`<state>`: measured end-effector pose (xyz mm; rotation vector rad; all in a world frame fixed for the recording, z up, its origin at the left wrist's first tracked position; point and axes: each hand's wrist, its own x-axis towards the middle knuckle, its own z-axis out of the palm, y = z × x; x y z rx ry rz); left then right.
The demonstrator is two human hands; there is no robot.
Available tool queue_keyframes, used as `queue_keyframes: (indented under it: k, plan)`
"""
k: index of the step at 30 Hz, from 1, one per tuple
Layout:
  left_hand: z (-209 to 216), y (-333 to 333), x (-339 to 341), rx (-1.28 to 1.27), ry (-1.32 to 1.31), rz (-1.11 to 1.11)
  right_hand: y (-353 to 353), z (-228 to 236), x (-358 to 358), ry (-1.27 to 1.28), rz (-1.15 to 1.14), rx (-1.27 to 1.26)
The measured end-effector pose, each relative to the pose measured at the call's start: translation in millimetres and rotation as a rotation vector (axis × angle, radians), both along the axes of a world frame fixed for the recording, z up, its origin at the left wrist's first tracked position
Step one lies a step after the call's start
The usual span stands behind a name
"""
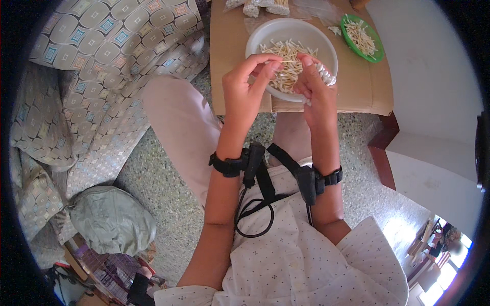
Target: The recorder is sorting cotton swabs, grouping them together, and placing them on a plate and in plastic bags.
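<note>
Over a white bowl (332, 48) full of loose cotton swabs (286, 76), both my hands are raised close together. My left hand (244, 89) pinches one end of a single cotton swab (289, 61) between thumb and forefinger. The thumb and forefinger of my right hand (320, 97) are at that swab's other end. A bunch of cotton swabs (327, 75) is gripped in the same right hand, its white tips poking out past the fingers. The swabs' shafts are mostly hidden by my palm.
The bowl stands on a cardboard surface (229, 76). A green dish (378, 42) of swabs sits at the far right, and bagged bundles of swabs (277, 7) lie at the far edge. Patterned cloth (102, 92) hangs at left; a white wall (423, 66) rises at right.
</note>
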<state>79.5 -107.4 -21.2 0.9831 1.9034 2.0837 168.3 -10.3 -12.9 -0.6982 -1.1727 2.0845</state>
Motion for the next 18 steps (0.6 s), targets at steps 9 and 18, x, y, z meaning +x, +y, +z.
queue_keyframes:
  k: [9,18]
  plan:
    - [10,5,9,-0.159,0.422,-0.082,-1,-3,-3,0.148,-0.054,-0.096]
    - [9,7,11,-0.190,0.620,-0.173,7,-2,-6,0.481,-0.136,-0.550]
